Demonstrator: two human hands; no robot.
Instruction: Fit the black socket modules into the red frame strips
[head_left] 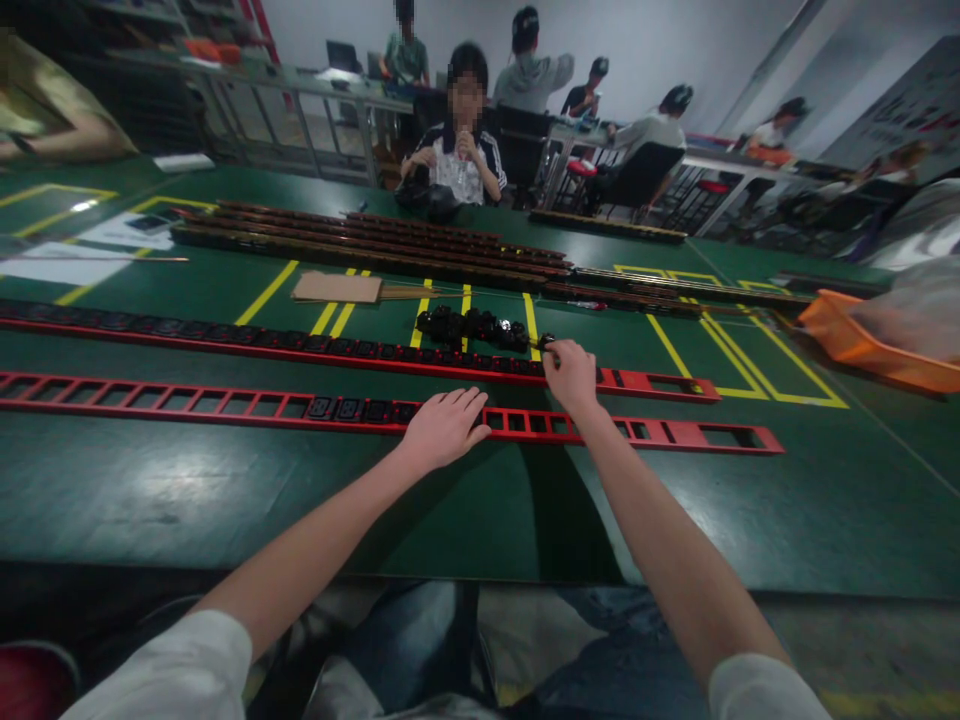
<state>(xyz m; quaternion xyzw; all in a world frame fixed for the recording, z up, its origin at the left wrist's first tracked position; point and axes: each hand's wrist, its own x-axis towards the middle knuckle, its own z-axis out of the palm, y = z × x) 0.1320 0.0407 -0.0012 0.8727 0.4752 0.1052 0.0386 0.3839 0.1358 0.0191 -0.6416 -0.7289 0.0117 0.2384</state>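
Observation:
Two long red slotted strips lie across the green table. My left hand point(444, 428) rests flat and open on the near red strip point(187, 402), next to the few black sockets point(352, 409) seated in it. My right hand point(570, 375) is closed in a pinch on a small black socket part point(546, 342) over the far red strip point(660, 381), which is filled with black sockets along most of its length. A pile of loose black sockets point(472, 326) lies just beyond that strip.
Dark strips point(375, 245) are stacked further back, with a cardboard piece point(337, 288) in front. An orange tray point(862, 345) sits at the right. A person point(457, 150) sits across the table; others work at benches behind. Yellow tape lines mark the table.

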